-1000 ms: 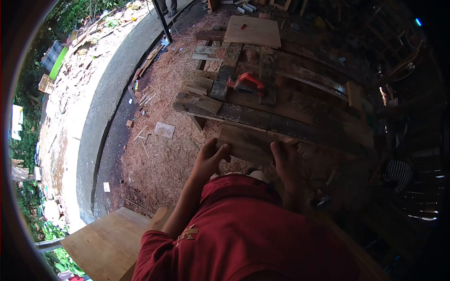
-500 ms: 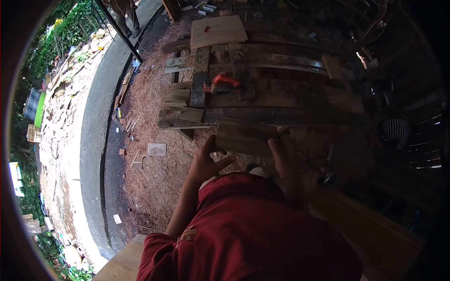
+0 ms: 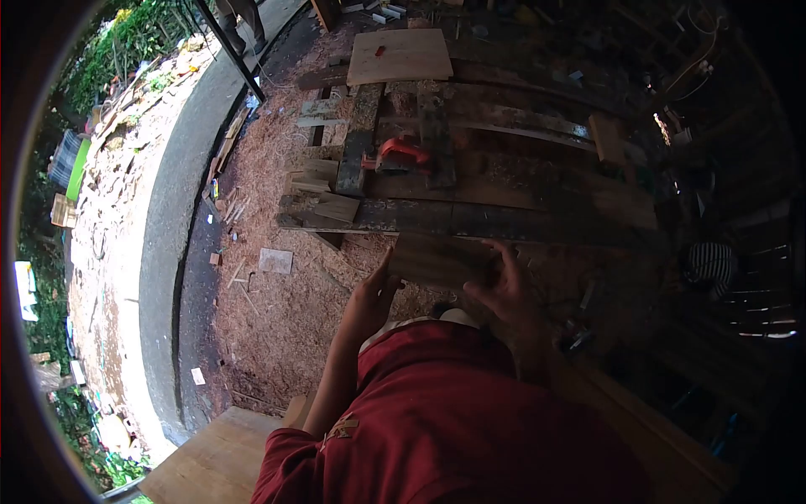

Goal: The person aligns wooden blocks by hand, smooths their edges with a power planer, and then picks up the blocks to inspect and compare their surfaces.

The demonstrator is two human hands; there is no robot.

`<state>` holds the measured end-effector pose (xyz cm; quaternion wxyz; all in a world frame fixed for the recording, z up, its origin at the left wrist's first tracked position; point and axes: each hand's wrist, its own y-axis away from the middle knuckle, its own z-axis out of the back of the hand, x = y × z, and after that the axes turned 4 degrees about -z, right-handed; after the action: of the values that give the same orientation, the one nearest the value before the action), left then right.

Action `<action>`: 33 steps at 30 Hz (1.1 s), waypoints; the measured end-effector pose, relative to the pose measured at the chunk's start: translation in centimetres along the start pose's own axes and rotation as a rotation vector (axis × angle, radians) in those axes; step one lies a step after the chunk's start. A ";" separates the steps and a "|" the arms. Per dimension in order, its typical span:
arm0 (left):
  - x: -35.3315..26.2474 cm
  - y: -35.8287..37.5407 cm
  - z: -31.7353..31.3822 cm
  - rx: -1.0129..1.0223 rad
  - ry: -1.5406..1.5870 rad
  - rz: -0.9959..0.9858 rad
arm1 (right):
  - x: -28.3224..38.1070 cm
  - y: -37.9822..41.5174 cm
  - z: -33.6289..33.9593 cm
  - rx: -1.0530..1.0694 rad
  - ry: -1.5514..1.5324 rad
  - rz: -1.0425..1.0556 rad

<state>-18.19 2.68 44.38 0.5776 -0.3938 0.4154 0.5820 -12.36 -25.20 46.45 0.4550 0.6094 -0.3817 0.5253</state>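
Between my hands, in front of my body, is a dark flat wooden board (image 3: 438,260). My left hand (image 3: 372,294) grips its left end, the fingers along the edge. At the opposite end my right hand (image 3: 506,286) holds on with the thumb toward me and the fingers at the far side. Just beyond the board runs the near beam of a slatted wooden workbench (image 3: 403,216). A red power tool, apparently an electric planer (image 3: 401,156), rests on the bench slats. Small wood offcuts (image 3: 336,207) lie at the bench's left corner.
A pale wood panel (image 3: 403,59) with a small red object lies at the bench's far end. Wood shavings (image 3: 277,336) cover the floor. A concrete curb (image 3: 164,277) runs along the left. Another person's legs (image 3: 242,21) show at the top. A wooden surface (image 3: 210,462) sits behind my left arm.
The board has tilted and shifted slightly toward me, still between both hands. My left fingers have closed in along its edge, and my right hand has changed its hold. The view has shifted slightly.
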 end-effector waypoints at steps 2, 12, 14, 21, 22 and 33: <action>1.4 -0.1 -1.1 -0.024 -0.007 0.039 | -1.3 -1.1 1.0 0.089 0.022 0.006; 8.2 -1.2 2.1 -0.098 0.175 0.237 | -2.7 -9.5 -4.4 0.312 0.792 -0.196; 12.5 -3.0 4.7 -0.109 0.095 0.208 | -7.0 -12.9 -7.0 0.329 0.885 -0.027; 31.5 -12.4 14.2 -0.168 -0.058 0.305 | -21.7 -27.3 -21.3 0.215 0.971 0.129; 33.6 -13.8 15.2 -0.165 -0.142 0.306 | -24.1 -29.0 -22.7 0.196 0.984 0.131; 46.9 -24.5 19.3 -0.217 -0.414 0.329 | -35.9 -37.2 -31.2 -0.178 0.903 -0.156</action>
<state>5.70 36.66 6.31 0.5024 -0.2532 0.2823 0.7771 7.96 15.09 6.40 0.6643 0.3052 -0.1421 0.6674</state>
